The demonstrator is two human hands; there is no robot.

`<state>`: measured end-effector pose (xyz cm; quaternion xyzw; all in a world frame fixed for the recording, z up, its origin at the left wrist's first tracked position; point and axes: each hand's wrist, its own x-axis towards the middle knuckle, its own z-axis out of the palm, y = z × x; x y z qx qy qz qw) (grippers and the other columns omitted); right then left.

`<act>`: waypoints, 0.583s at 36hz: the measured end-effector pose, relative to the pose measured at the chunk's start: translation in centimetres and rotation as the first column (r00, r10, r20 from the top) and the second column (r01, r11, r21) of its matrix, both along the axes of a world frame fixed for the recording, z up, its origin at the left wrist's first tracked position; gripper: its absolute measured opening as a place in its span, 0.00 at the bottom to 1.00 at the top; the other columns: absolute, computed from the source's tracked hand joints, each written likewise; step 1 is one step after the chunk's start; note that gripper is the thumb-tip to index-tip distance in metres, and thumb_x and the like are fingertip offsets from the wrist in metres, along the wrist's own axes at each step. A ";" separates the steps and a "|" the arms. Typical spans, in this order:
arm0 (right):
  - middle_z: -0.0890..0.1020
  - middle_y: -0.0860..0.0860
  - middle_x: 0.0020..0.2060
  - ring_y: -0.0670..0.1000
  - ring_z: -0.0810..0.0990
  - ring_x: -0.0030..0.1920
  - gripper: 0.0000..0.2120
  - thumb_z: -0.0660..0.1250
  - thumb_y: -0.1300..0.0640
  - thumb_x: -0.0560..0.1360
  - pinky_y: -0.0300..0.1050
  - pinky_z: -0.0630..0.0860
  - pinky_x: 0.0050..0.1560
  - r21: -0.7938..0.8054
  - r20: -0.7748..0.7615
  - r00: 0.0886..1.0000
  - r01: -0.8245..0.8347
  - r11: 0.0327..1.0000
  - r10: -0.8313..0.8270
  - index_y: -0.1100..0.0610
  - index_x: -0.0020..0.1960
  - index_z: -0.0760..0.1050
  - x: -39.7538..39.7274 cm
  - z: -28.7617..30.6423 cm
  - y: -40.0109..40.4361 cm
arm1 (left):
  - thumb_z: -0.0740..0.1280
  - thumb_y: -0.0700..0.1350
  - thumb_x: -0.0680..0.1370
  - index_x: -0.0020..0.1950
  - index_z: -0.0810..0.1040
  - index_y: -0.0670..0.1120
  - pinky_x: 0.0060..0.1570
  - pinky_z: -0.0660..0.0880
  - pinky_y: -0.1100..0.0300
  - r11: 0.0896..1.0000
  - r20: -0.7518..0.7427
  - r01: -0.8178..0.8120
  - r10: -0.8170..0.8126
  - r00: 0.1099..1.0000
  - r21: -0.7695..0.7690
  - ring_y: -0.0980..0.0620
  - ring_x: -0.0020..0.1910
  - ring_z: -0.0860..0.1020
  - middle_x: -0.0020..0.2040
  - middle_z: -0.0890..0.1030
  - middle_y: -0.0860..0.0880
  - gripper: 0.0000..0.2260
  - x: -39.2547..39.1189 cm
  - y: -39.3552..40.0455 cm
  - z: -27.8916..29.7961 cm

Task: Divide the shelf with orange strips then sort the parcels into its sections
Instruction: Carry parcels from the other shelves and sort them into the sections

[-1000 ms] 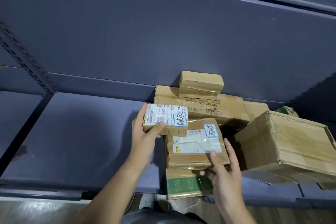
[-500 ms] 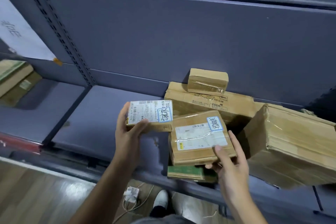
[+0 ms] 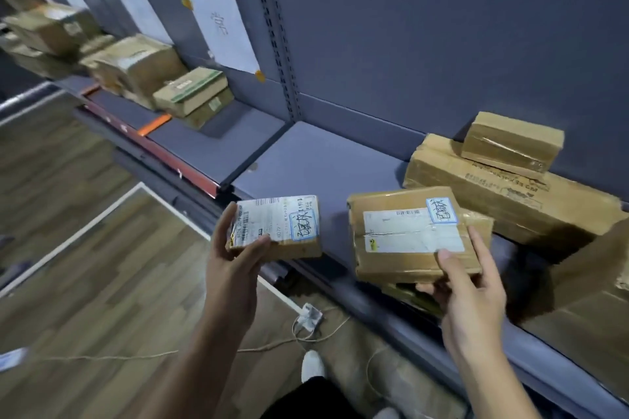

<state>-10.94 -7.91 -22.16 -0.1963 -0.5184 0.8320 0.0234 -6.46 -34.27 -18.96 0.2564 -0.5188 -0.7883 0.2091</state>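
Left hand (image 3: pixel 235 269): grip held a small labelled parcel (image 3: pixel 277 226) above the shelf (image 3: pixel 316 163) front edge.
Right hand (image 3: pixel 473 296): grip held a larger labelled parcel (image 3: pixel 412 235), thumb on top.
Orange strip (image 3: pixel 155 124): lay across the neighbouring shelf bay, left.

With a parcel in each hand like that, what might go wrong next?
The left hand grips the small labelled parcel by one end only, out past the shelf edge; a slip would probably drop it to the wooden floor.

The right hand holds the larger labelled parcel by a corner, so it might tilt.

The little box perched on the long carton could topple if bumped.
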 end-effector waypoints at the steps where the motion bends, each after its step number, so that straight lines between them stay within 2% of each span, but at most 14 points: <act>1: 0.85 0.45 0.59 0.50 0.84 0.51 0.25 0.69 0.64 0.78 0.40 0.81 0.33 0.002 0.000 1.000 -0.013 1.000 0.013 0.43 0.69 0.75 0.1 0.2 -0.6 | 0.69 0.31 0.71 0.72 0.73 0.50 0.44 0.80 0.63 1.000 -0.005 -0.023 0.023 1.000 -0.003 0.53 0.44 0.82 0.47 0.84 0.51 0.31 0.7 -0.6 0.1; 6: 0.86 0.43 0.55 0.49 0.83 0.47 0.26 0.69 0.65 0.79 0.40 0.80 0.31 0.012 -0.026 0.997 -0.078 0.997 0.078 0.44 0.71 0.74 0.3 0.7 -3.5 | 0.65 0.27 0.76 0.72 0.71 0.48 0.41 0.79 0.66 0.995 -0.022 -0.088 0.087 0.996 -0.047 0.57 0.45 0.83 0.46 0.85 0.57 0.27 3.6 -3.5 0.4; 9: 0.87 0.43 0.52 0.47 0.83 0.44 0.25 0.69 0.65 0.79 0.40 0.80 0.30 0.019 -0.041 0.991 -0.129 0.991 0.130 0.42 0.69 0.75 0.4 1.0 -5.7 | 0.66 0.29 0.75 0.72 0.73 0.51 0.42 0.80 0.63 0.992 -0.036 -0.125 0.126 0.991 0.024 0.51 0.49 0.82 0.52 0.85 0.51 0.28 4.7 -5.5 0.2; 13: 0.86 0.46 0.57 0.52 0.84 0.48 0.25 0.70 0.62 0.79 0.43 0.81 0.33 0.039 -0.040 0.976 -0.215 0.976 0.216 0.43 0.72 0.73 0.6 1.5 -9.5 | 0.67 0.30 0.74 0.73 0.71 0.49 0.41 0.80 0.63 0.987 -0.066 -0.157 0.160 0.985 0.039 0.53 0.47 0.83 0.50 0.85 0.51 0.30 5.8 -8.0 0.2; 16: 0.86 0.45 0.56 0.52 0.84 0.48 0.26 0.70 0.62 0.79 0.43 0.81 0.33 0.067 -0.044 0.962 -0.266 0.962 0.269 0.44 0.73 0.72 0.9 2.1 -12.8 | 0.68 0.31 0.72 0.73 0.71 0.49 0.41 0.80 0.63 0.984 -0.083 -0.169 0.174 0.981 0.061 0.52 0.47 0.84 0.50 0.86 0.50 0.31 7.0 -10.5 0.5; 19: 0.86 0.46 0.55 0.50 0.85 0.46 0.26 0.70 0.63 0.78 0.42 0.81 0.31 0.097 -0.057 0.946 -0.311 0.945 0.318 0.44 0.73 0.73 1.5 2.6 -16.3 | 0.75 0.32 0.66 0.72 0.73 0.51 0.41 0.80 0.62 0.974 -0.094 -0.212 0.220 0.971 0.085 0.51 0.50 0.83 0.57 0.83 0.46 0.36 8.7 -13.7 0.9; 21: 0.86 0.46 0.55 0.50 0.86 0.46 0.26 0.70 0.63 0.78 0.42 0.81 0.31 0.109 -0.059 0.933 -0.347 0.932 0.354 0.43 0.72 0.73 1.9 2.9 -18.6 | 0.77 0.35 0.65 0.70 0.75 0.52 0.42 0.80 0.62 0.964 -0.099 -0.243 0.254 0.962 0.104 0.50 0.52 0.83 0.58 0.82 0.45 0.35 9.9 -15.9 0.8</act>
